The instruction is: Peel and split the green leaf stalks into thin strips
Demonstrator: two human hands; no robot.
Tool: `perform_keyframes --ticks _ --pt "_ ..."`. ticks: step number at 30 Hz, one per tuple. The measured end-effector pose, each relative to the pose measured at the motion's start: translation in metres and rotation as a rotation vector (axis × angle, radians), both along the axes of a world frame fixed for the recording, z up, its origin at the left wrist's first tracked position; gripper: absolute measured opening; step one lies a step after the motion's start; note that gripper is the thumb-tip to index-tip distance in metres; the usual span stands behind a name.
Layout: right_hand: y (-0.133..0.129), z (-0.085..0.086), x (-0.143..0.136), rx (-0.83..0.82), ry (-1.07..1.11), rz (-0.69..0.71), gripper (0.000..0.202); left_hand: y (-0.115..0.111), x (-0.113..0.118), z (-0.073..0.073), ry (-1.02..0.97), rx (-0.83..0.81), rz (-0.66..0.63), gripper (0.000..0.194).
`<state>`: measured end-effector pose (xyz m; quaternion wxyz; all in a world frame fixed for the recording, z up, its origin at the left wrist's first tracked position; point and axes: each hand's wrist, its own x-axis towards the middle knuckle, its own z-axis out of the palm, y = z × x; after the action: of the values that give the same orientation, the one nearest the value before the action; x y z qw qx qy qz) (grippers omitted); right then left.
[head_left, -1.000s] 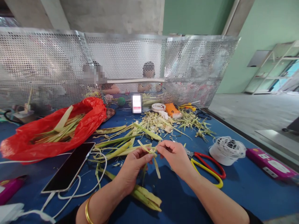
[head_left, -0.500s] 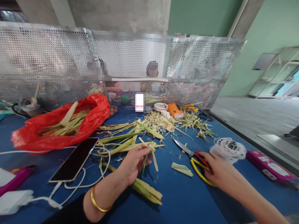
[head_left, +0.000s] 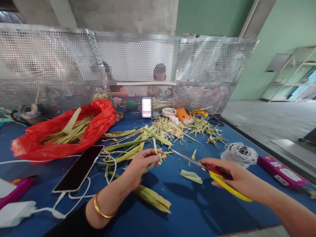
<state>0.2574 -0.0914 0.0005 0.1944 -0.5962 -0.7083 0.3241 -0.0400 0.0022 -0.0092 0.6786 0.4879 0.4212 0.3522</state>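
My left hand [head_left: 138, 168] pinches a small knotted piece of corn husk [head_left: 160, 157] between thumb and fingers, a strip sticking up from it. In my right hand [head_left: 238, 179] is a pair of scissors [head_left: 221, 183] with red and yellow handles. The scissors are off the table, their blade tips pointing left, close to the held husk but apart from it. A thick green husk [head_left: 154, 199] lies below my left hand. Between the hands rests a short cut husk piece [head_left: 191, 176]. More long husk strips [head_left: 128, 156] spread behind my left hand.
A red plastic bag [head_left: 27, 144] of husks stands left, beside a phone [head_left: 79, 169] on a white cable. Husk scraps [head_left: 168, 126] heap at the back. White string [head_left: 239, 154] and a purple pack [head_left: 281, 171] lie right. A perforated metal screen [head_left: 138, 56] separates two people beyond.
My right hand has lifted the scissors from the table and swung the tips left toward the husk. My left hand has turned the husk, so its loose strip points up instead of down.
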Motion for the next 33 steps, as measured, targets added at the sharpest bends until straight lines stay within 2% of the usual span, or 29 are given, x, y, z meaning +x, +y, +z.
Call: perform_keyframes --ticks 4,11,19,23,33 --pt "0.005 0.011 -0.011 -0.211 0.082 0.048 0.064 0.002 -0.002 -0.002 0.002 0.081 -0.067 0.017" --pt "0.009 0.016 -0.018 -0.267 0.079 0.064 0.062 -0.001 -0.002 -0.001 0.040 0.117 -0.136 0.026" --pt "0.012 0.023 -0.022 -0.287 0.112 0.087 0.049 0.000 0.000 0.001 0.063 0.074 -0.167 0.039" --pt "0.011 0.023 -0.019 -0.279 0.136 0.093 0.045 -0.001 0.000 0.004 0.079 0.089 -0.199 0.039" --pt "0.009 0.022 -0.017 -0.189 0.115 0.078 0.043 -0.002 0.001 0.003 0.076 0.057 -0.169 0.039"
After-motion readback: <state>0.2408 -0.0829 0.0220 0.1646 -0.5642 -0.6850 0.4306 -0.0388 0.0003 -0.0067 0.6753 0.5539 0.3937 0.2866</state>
